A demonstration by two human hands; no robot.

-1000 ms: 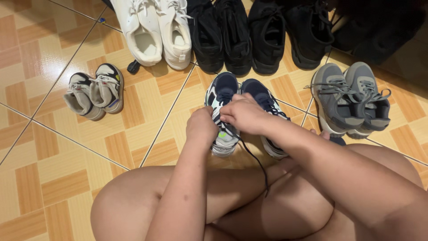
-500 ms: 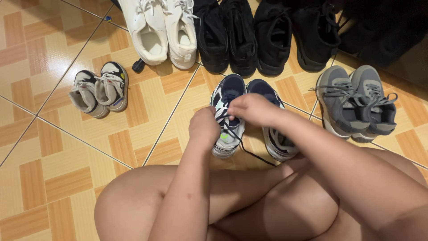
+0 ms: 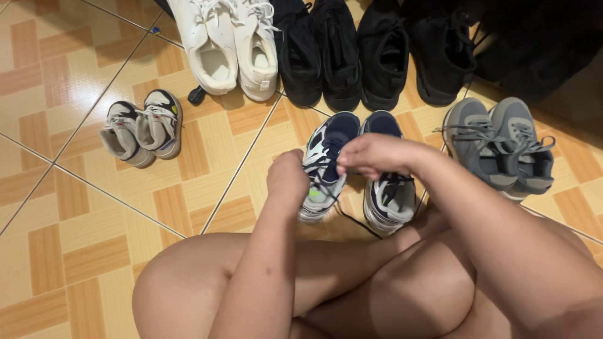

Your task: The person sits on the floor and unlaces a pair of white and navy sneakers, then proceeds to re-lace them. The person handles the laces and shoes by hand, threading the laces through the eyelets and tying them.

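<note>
Head view, looking down: bare crossed legs [image 3: 352, 282] fill the bottom, smooth skin, knees bent on the floor. Both forearms reach forward from there. Left hand [image 3: 287, 179] is curled tight, fingers pressed together, pinching the dark lace [image 3: 321, 177] at the near side of the left navy-and-white sneaker [image 3: 326, 164]. Right hand [image 3: 375, 154] sits just above and right, fingertips closed on the same lace over the shoe's tongue. A loose lace end trails onto the tile beside the knee. Sneaker is mesh and synthetic, white panels, lime accent near the toe, rounded chunky sole. Its partner, the right navy sneaker [image 3: 389, 188], stands touching it, toe toward the person.

Floor is glossy tile [image 3: 75, 207], orange and cream woven-block pattern, dark grout lines, glare top left. Right: grey lace-up pair [image 3: 502, 147], suede-like, laces loose. Left: small grey-white toddler pair [image 3: 141, 129], well apart. Farthest row: white leather-look pair [image 3: 226, 47], then two black fabric pairs [image 3: 377, 53], matte, side by side.

Versus half a second ago: right hand has shifted right and slightly down, pulling the lace taut across; left hand is about in place; the navy pair sits a little further right in view; the camera has tilted slightly.
</note>
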